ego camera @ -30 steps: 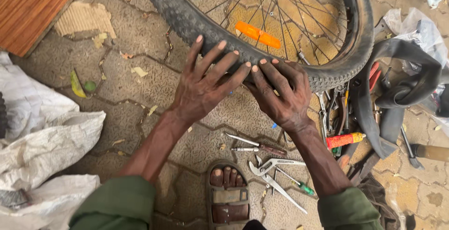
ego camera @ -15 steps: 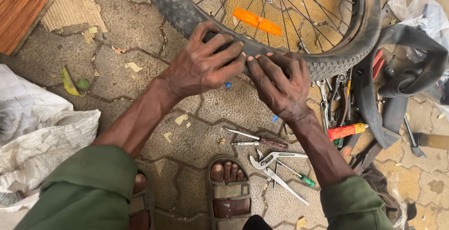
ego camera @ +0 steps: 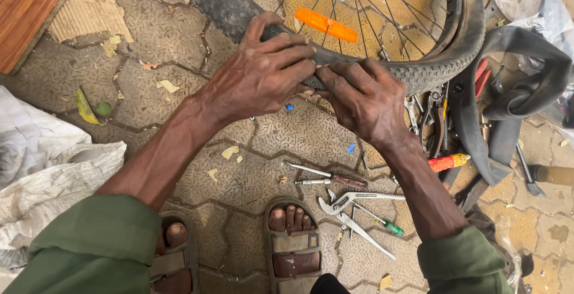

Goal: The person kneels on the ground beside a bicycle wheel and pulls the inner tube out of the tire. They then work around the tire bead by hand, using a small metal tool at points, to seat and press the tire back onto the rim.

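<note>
My left hand point(ego camera: 263, 73) is curled over the tyre point(ego camera: 430, 70), fingers wrapped down across the tread, thumb up on the near sidewall, gripping it. My right hand point(ego camera: 368, 100) is half closed, fingertips pressed on the tyre edge right next to the left fingers; the two hands touch there. The tyre sits at the top of view, standing on the paving, bottom arc nearest me.

Tyre is black knobbly rubber on a wheel with thin metal spokes point(ego camera: 371, 13) and an orange reflector point(ego camera: 326, 25) clipped just behind my left fingers. Paving point(ego camera: 287, 132) is grey textured interlocking block, littered with leaf scraps.

Tools lie close below the hands: screwdriver point(ego camera: 326, 177), pliers point(ego camera: 353, 207), a red-orange handle point(ego camera: 448, 162) near my right wrist. A slack black inner tube point(ego camera: 514, 91) loops at right, touching the tyre. White sacking point(ego camera: 54, 174) crowds the left edge; wooden board point(ego camera: 30, 7) top left. Open ground is only between my forearms, down to my sandals point(ego camera: 293, 249).
</note>
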### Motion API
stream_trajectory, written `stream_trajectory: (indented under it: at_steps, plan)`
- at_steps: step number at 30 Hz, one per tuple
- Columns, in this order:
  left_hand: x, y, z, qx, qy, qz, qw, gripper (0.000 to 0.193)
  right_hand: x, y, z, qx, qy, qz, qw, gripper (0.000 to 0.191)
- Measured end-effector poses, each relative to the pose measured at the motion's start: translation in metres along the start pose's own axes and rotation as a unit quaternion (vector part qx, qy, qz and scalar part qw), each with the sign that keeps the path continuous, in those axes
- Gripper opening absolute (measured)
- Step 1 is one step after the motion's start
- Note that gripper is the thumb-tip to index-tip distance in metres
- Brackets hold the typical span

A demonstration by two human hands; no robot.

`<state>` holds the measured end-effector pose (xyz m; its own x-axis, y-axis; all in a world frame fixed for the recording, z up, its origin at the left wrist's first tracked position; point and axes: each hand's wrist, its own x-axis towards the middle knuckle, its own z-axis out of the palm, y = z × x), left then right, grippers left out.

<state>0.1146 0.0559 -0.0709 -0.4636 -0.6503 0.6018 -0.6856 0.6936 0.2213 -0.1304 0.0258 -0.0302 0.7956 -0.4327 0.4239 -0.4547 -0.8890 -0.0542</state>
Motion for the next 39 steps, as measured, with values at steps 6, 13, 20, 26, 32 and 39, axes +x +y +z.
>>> stream_trajectory:
  at_steps: [6,13,20,26,32,39]
  plan:
    - [-0.009,0.014,0.008,-0.027,0.054,-0.049,0.997,0.034,-0.001,-0.005,0.008,-0.011,0.029,0.017,0.999,0.036]
    - [-0.021,0.098,0.055,0.093,0.231,-0.273,0.929,0.006,0.0,-0.016,0.013,-0.054,0.039,0.033,0.997,0.033]
    - [0.005,0.134,0.054,-0.132,0.37,-0.477,0.786,0.013,0.002,-0.025,0.021,-0.045,0.056,0.039,0.997,0.03]
    - [0.015,0.137,0.05,-0.22,0.413,-0.554,0.688,0.012,0.001,-0.028,0.036,-0.089,0.052,0.048,0.994,0.03]
    - [0.017,0.133,0.05,-0.269,0.428,-0.611,0.61,0.013,0.003,-0.033,0.036,-0.059,0.068,0.044,0.995,0.027]
    - [0.021,0.126,0.039,-0.36,0.429,-0.674,0.481,0.015,0.004,-0.04,0.033,-0.057,0.062,0.054,0.995,0.033]
